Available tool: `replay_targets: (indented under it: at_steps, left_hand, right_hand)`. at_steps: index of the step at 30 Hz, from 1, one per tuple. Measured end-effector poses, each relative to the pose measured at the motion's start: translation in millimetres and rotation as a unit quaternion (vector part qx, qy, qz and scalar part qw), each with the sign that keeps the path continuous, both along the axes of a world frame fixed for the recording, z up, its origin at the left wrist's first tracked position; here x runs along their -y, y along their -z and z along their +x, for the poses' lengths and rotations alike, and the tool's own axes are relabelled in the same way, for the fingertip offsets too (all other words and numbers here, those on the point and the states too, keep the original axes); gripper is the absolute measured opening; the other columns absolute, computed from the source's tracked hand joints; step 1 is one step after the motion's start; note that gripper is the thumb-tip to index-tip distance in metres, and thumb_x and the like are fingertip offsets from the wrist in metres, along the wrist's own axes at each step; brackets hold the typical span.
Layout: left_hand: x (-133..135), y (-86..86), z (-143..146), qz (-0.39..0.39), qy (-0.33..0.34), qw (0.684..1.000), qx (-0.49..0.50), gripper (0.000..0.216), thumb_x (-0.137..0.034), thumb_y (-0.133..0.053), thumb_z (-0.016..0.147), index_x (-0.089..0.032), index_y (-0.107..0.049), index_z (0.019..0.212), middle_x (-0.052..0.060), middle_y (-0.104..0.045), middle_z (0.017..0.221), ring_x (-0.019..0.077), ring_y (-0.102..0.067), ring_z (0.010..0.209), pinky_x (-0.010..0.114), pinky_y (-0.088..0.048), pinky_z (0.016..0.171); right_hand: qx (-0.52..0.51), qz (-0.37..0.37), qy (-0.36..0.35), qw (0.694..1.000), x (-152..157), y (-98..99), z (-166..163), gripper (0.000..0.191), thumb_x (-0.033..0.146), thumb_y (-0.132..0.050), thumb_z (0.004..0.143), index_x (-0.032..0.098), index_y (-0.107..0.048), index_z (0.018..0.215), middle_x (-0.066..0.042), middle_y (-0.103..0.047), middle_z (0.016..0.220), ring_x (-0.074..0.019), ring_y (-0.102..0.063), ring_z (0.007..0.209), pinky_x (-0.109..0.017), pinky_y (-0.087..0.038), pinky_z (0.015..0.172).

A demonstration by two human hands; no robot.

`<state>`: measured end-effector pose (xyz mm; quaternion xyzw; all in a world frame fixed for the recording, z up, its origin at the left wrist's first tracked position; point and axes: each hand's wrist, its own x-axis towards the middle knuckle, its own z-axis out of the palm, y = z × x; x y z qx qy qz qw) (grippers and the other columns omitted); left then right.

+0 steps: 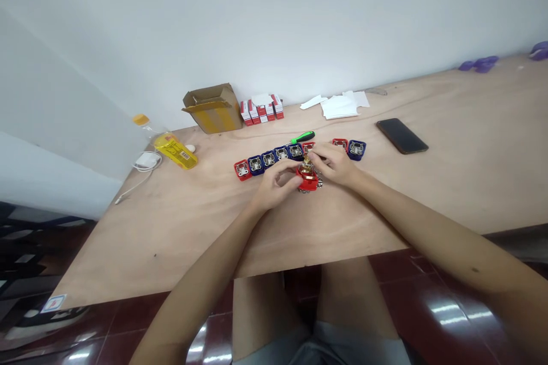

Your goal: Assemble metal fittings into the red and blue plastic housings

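While the left hand (276,184) is gripping the red terminal (308,181), the right hand (331,162) is firmly pinching its brass stud (306,168).

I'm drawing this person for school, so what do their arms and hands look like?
The left arm and right arm are bare, with no sleeves. The left hand and right hand wear no gloves, and no watch or bracelet shows. The right arm has one small spot.
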<state>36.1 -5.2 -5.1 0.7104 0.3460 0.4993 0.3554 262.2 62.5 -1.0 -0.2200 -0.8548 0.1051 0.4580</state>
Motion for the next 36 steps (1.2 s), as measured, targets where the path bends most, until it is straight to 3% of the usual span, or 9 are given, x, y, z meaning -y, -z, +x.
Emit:
replay_targets:
  at_steps: [4, 8, 13, 17, 21, 23, 26, 29, 36]
  left_hand:
    - [1.6, 0.0, 5.7, -0.068, -0.016, 0.996, 0.052, 0.037, -0.052, -0.068, 0.103, -0.019, -0.077, 0.116, 0.011, -0.081, 0.115, 0.0228, -0.078, 0.102, 0.036, -0.064, 0.092]
    - [3.6, -2.1, 9.2, -0.068, -0.046, 0.996, 0.038, 0.036, -0.052, -0.07, 0.101, -0.017, -0.077, 0.099, 0.007, -0.081, 0.094, 0.0189, -0.075, 0.082, 0.03, -0.063, 0.076]
    - [2.7, -2.8, 8.8, -0.057, -0.075, 0.995, 0.03, 0.037, -0.053, -0.07, 0.1, -0.016, -0.075, 0.095, 0.007, -0.079, 0.091, 0.0176, -0.073, 0.076, 0.029, -0.061, 0.072]
    - [-1.9, 1.3, 4.2, -0.041, -0.144, 0.987, 0.059, 0.037, -0.053, -0.071, 0.099, -0.017, -0.075, 0.096, 0.005, -0.075, 0.086, 0.0169, -0.07, 0.075, 0.028, -0.058, 0.07]
    - [-8.2, 5.8, -3.4, -0.033, -0.191, 0.977, 0.084, 0.038, -0.055, -0.07, 0.1, -0.018, -0.075, 0.098, 0.005, -0.073, 0.086, 0.0172, -0.068, 0.076, 0.028, -0.056, 0.071]
    - [-11.0, 7.4, -6.1, -0.032, -0.199, 0.975, 0.091, 0.038, -0.056, -0.07, 0.099, -0.018, -0.075, 0.098, 0.005, -0.073, 0.087, 0.0174, -0.068, 0.077, 0.029, -0.056, 0.073]
    - [-13.5, 9.3, -8.1, -0.03, -0.206, 0.974, 0.091, 0.038, -0.055, -0.072, 0.098, -0.017, -0.075, 0.098, 0.005, -0.074, 0.088, 0.0173, -0.068, 0.078, 0.029, -0.056, 0.075]
    - [-14.3, 10.9, -8.9, -0.037, -0.206, 0.974, 0.089, 0.039, -0.057, -0.071, 0.098, -0.018, -0.075, 0.098, 0.005, -0.073, 0.086, 0.0174, -0.068, 0.077, 0.029, -0.056, 0.074]
    - [-12.4, 8.5, -7.8, -0.046, -0.199, 0.976, 0.076, 0.04, -0.057, -0.071, 0.098, -0.017, -0.075, 0.097, 0.003, -0.071, 0.082, 0.0156, -0.065, 0.07, 0.027, -0.053, 0.067]
  right_hand:
    - [0.059, -0.011, -0.037, 0.998, 4.3, -1.6, -3.4, 0.035, 0.032, -0.048, 0.113, 0.023, -0.054, 0.079, -0.003, -0.056, 0.074, -0.0207, -0.051, 0.074, -0.036, -0.04, 0.071]
    - [0.122, -0.008, -0.048, 0.991, 9.0, -3.5, -6.9, 0.035, 0.032, -0.046, 0.113, 0.022, -0.053, 0.08, -0.004, -0.057, 0.076, -0.0216, -0.05, 0.076, -0.037, -0.04, 0.074]
    - [0.127, -0.027, -0.059, 0.99, 6.8, -6.9, -3.9, 0.03, 0.031, -0.043, 0.115, 0.022, -0.059, 0.092, -0.006, -0.064, 0.085, -0.0228, -0.055, 0.082, -0.038, -0.042, 0.079]
    - [0.106, -0.034, 0.009, 0.994, -7.7, -9.8, 10.9, 0.037, 0.033, -0.042, 0.113, 0.023, -0.053, 0.08, -0.006, -0.06, 0.081, -0.0227, -0.051, 0.079, -0.038, -0.04, 0.077]
    - [0.193, -0.038, 0.07, 0.978, -25.8, -13.4, 34.7, 0.044, 0.034, -0.047, 0.11, 0.023, -0.049, 0.068, -0.003, -0.048, 0.063, -0.0229, -0.043, 0.071, -0.041, -0.037, 0.078]
    - [0.231, -0.043, 0.061, 0.97, -30.7, -15.8, 46.1, 0.039, 0.035, -0.05, 0.108, 0.022, -0.058, 0.072, -0.006, -0.058, 0.072, -0.0248, -0.047, 0.078, -0.043, -0.039, 0.085]
    - [0.27, -0.07, 0.033, 0.96, -31.7, -18.5, 57.5, 0.033, 0.044, -0.059, 0.103, 0.022, -0.073, 0.082, -0.012, -0.071, 0.104, -0.0319, -0.053, 0.104, -0.048, -0.038, 0.099]
    - [0.293, -0.094, 0.006, 0.951, -30.1, -18.1, 60.6, 0.026, 0.046, -0.065, 0.099, 0.028, -0.083, 0.099, -0.011, -0.07, 0.131, -0.038, -0.049, 0.125, -0.054, -0.034, 0.107]
    - [0.286, -0.081, -0.026, 0.954, -35.8, -5.5, 55.8, 0.013, 0.035, -0.073, 0.092, 0.032, -0.086, 0.095, -0.01, -0.068, 0.135, -0.0396, -0.049, 0.12, -0.062, -0.037, 0.104]
